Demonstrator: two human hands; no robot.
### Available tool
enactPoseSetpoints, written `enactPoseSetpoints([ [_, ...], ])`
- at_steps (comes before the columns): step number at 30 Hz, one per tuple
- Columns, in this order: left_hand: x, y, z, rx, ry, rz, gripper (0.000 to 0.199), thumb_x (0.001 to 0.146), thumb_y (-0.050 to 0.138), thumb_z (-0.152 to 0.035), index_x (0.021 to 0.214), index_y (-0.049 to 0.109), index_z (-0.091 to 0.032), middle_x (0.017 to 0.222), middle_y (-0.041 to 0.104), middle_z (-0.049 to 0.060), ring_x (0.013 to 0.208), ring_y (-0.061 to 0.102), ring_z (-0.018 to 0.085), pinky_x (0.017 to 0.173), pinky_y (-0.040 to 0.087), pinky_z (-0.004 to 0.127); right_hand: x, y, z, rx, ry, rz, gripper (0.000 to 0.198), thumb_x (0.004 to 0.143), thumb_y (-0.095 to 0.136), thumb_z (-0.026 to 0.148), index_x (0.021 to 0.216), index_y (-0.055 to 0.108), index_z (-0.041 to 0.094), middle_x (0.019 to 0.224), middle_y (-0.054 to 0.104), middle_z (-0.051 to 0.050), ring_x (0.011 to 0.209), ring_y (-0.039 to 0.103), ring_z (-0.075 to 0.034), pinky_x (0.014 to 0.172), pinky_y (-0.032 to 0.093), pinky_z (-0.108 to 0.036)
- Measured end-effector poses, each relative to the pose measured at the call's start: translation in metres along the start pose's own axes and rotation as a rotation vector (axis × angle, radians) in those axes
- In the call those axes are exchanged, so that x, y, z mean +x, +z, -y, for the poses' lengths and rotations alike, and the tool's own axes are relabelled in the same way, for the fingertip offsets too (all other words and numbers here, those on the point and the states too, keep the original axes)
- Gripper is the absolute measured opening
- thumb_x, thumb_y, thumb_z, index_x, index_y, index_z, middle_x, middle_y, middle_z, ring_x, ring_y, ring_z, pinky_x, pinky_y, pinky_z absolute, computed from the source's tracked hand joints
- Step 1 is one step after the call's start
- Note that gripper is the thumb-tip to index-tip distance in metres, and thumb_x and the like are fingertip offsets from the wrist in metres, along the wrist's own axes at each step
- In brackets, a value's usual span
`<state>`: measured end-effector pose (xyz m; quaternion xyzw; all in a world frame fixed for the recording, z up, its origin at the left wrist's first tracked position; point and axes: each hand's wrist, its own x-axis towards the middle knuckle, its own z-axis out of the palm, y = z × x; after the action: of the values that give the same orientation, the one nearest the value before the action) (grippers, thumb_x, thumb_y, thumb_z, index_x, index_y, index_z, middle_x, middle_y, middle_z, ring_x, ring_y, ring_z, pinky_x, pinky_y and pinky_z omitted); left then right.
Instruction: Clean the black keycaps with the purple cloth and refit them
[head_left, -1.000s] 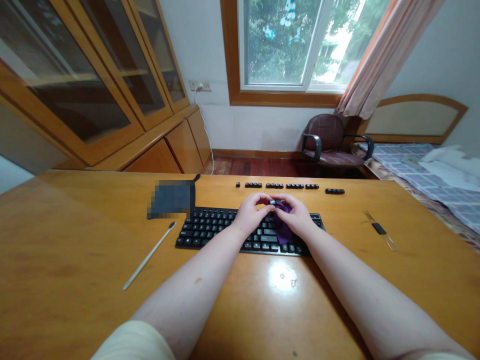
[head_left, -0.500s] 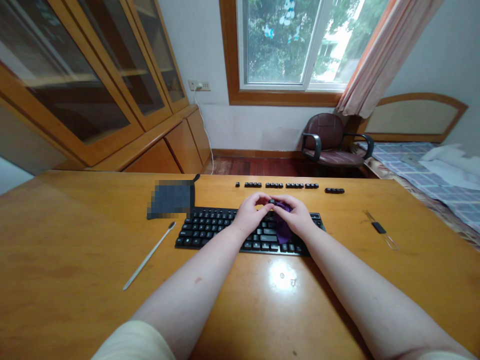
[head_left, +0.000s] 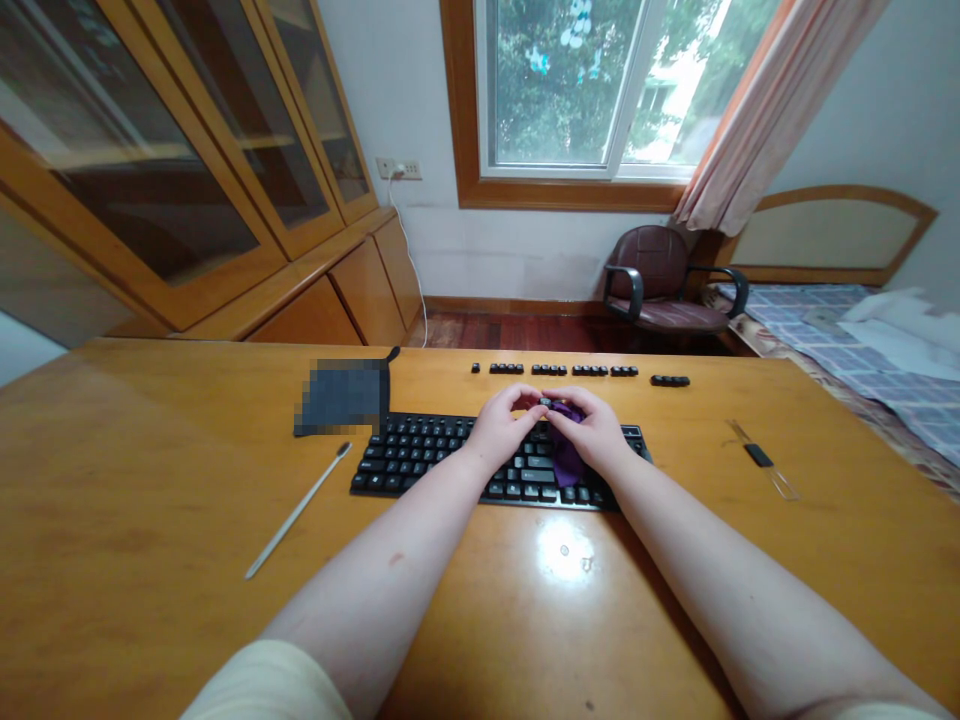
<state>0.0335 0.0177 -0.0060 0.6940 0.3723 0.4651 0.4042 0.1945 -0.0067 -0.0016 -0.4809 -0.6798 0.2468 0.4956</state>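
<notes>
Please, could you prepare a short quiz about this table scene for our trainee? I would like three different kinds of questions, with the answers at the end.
1. In which hand is the purple cloth?

2. True or false: the white-handled brush lies to the right of the keyboard.

3. Where are the loose black keycaps set out?
A) on the chair
B) along the far edge of the table
C) on the bed

Key:
1. The right hand.
2. False; it lies to the left.
3. B.
</notes>
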Motion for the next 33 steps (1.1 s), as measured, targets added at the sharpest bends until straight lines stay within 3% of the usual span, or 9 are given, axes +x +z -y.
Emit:
enactPoseSetpoints([
  [11,0.000,-0.001,0.000,0.018,0.002,0.003,0.019,0.078,0.059,-0.030,0.091,0.059,-0.016,0.090,0.065,0.004,0.083,0.061,0.015,0.081,0.049,0.030,0.003,-0.005,0.007,-0.055,-0.057,-0.031,0.018,0.073,0.063,0.026,0.090,0.067,0.021,0.091,0.066,-0.005,0.088,0.061,-0.019,0.085,0.047,-0.035],
  [18,0.000,0.000,0.001,0.013,-0.005,-0.011,0.020,0.080,0.057,-0.031,0.093,0.060,-0.016,0.089,0.065,0.005,0.084,0.061,0.015,0.080,0.049,0.030,0.014,-0.026,0.016,-0.082,0.149,-0.022,0.024,0.067,0.065,0.023,0.090,0.069,0.019,0.094,0.067,-0.006,0.091,0.061,-0.020,0.086,0.045,-0.035],
  [24,0.000,0.000,0.001,0.007,-0.008,-0.012,0.020,0.080,0.057,-0.030,0.093,0.061,-0.016,0.089,0.065,0.005,0.084,0.061,0.015,0.080,0.049,0.031,0.015,-0.034,0.020,-0.107,0.029,0.003,0.018,0.065,0.065,0.021,0.082,0.068,0.020,0.090,0.066,-0.004,0.089,0.061,-0.020,0.084,0.045,-0.034],
  [33,0.000,0.000,0.002,0.033,0.009,-0.002,0.020,0.080,0.056,-0.031,0.093,0.061,-0.016,0.090,0.065,0.005,0.085,0.062,0.015,0.081,0.049,0.030,0.016,-0.033,0.018,-0.093,-0.017,0.047,0.019,0.068,0.065,0.020,0.087,0.070,0.021,0.091,0.064,-0.005,0.090,0.060,-0.019,0.084,0.046,-0.033],
])
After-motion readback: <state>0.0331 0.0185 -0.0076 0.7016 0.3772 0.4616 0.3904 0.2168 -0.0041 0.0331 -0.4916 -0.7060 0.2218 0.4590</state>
